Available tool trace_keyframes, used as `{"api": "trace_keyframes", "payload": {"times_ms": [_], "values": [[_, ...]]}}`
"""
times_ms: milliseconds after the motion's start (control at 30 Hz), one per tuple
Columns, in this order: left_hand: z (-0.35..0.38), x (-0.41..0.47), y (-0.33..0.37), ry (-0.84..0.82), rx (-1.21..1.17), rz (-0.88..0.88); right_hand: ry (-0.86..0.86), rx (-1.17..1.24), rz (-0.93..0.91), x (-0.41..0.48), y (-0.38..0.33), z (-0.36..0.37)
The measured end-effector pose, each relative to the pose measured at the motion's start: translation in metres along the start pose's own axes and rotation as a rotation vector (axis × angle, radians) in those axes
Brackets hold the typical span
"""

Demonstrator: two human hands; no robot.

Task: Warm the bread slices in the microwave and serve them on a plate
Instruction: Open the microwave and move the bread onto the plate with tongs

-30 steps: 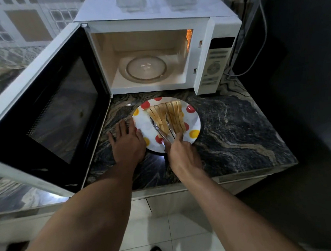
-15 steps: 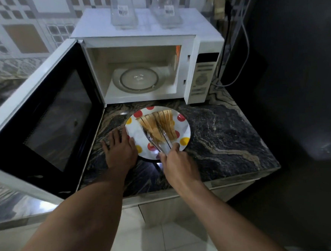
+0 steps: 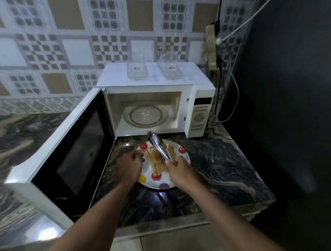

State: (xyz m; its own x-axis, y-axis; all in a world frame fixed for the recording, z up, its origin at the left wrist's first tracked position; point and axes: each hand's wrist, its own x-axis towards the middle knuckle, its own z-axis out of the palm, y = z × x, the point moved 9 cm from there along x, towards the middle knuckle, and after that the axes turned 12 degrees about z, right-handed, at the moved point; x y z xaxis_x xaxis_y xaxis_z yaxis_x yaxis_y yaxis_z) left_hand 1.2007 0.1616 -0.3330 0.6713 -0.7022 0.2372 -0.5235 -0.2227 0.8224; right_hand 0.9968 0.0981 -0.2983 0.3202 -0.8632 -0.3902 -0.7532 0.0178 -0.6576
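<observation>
From the head camera, the bread slices [image 3: 156, 159] lie on a spotted plate [image 3: 183, 156] on the dark marbled desk [image 3: 217, 164], just in front of the open microwave [image 3: 156, 108]. The right hand [image 3: 180, 170] is clamped on metal tongs [image 3: 159, 145] that angle up and far over the bread. The left hand [image 3: 129, 166], fingers curled (whether gripping the rim, I cannot tell), sits at the plate's left edge, beside the slices.

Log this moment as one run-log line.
left hand: on plate rim | right hand: holds tongs over bread slices | microwave: door open, turntable bare
</observation>
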Motion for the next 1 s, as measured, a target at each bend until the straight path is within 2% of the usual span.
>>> {"api": "trace_keyframes", "payload": {"times_ms": [33,100,200,267,433,600,700,833,1000], "values": [[0.003,0.000,0.010,0.016,-0.222,-0.041,-0.050,0.099,0.013,0.004,-0.003,0.003],[0.009,0.003,0.031,-0.020,-0.516,-0.139,-0.124,0.246,0.036,0.008,-0.010,0.006],[0.018,0.008,0.055,-0.159,-0.663,-0.259,-0.222,0.381,0.057,0.007,-0.015,0.011],[0.024,0.014,0.063,-0.217,-0.707,-0.265,-0.299,0.438,0.054,0.004,-0.020,0.014],[0.024,0.030,0.084,-0.274,-0.681,-0.174,-0.389,0.524,0.018,0.015,-0.026,0.011],[0.013,0.052,0.107,-0.330,-0.603,-0.055,-0.381,0.375,-0.102,0.043,-0.031,0.003],[0.004,0.065,0.122,-0.267,-0.658,-0.027,-0.412,0.297,-0.192,0.056,-0.037,0.000],[-0.002,0.082,0.136,-0.222,-0.599,0.053,-0.406,0.270,-0.260,0.065,-0.052,-0.014],[-0.002,0.088,0.146,-0.208,-0.625,0.045,-0.432,0.295,-0.228,0.078,-0.063,-0.032]]}}
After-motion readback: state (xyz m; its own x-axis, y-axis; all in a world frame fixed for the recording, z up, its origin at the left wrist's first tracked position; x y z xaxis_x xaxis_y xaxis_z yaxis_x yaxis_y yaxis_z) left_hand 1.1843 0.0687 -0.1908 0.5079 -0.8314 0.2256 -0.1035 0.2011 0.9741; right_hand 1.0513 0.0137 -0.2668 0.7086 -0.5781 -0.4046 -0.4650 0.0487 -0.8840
